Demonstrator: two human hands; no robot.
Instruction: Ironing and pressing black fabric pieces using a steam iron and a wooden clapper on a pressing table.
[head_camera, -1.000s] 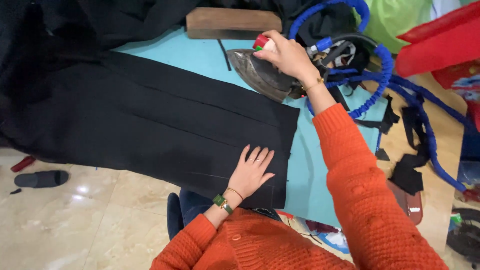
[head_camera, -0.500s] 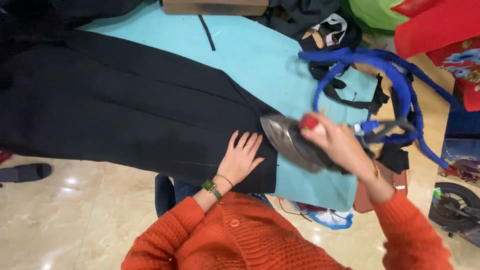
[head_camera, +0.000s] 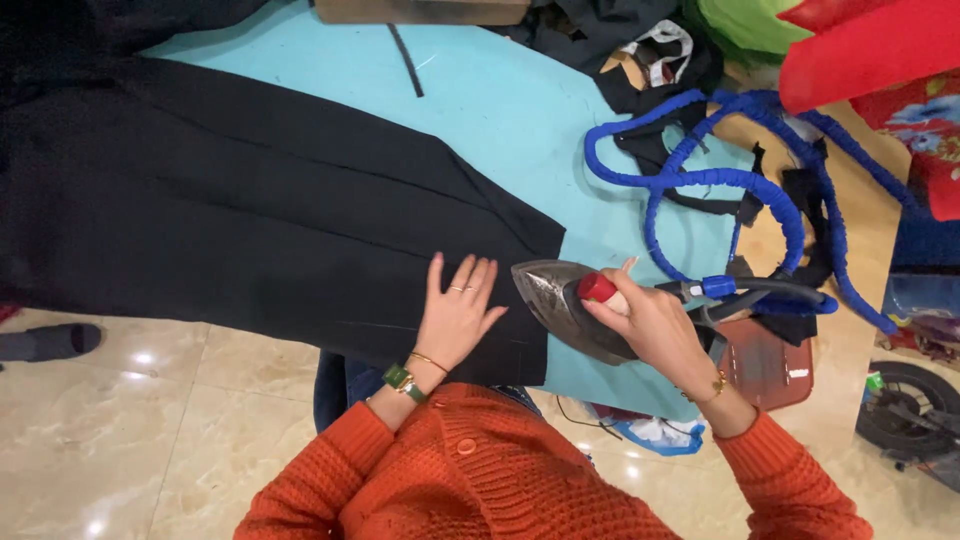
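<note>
A black garment (head_camera: 250, 210) lies spread flat over a light blue ironing table (head_camera: 510, 110). My left hand (head_camera: 457, 312) rests palm down, fingers apart, on the cloth near its right edge. My right hand (head_camera: 650, 325) grips the handle of a grey steam iron (head_camera: 560, 305) with a red knob. The iron's tip meets the right edge of the garment, just right of my left hand. A blue covered hose (head_camera: 720, 180) loops from the iron across the table's right part.
Black fabric scraps (head_camera: 650, 60) and a wooden block (head_camera: 420, 10) lie at the far edge. Red (head_camera: 860, 50) and green (head_camera: 740, 20) cloth sit at the top right. A dark red pad (head_camera: 765, 365) lies beside the iron. A slipper (head_camera: 45, 342) lies on the tiled floor.
My right hand has brought the iron from the far side of the table down to the near right edge of the garment. My left hand stays pressed on the cloth.
</note>
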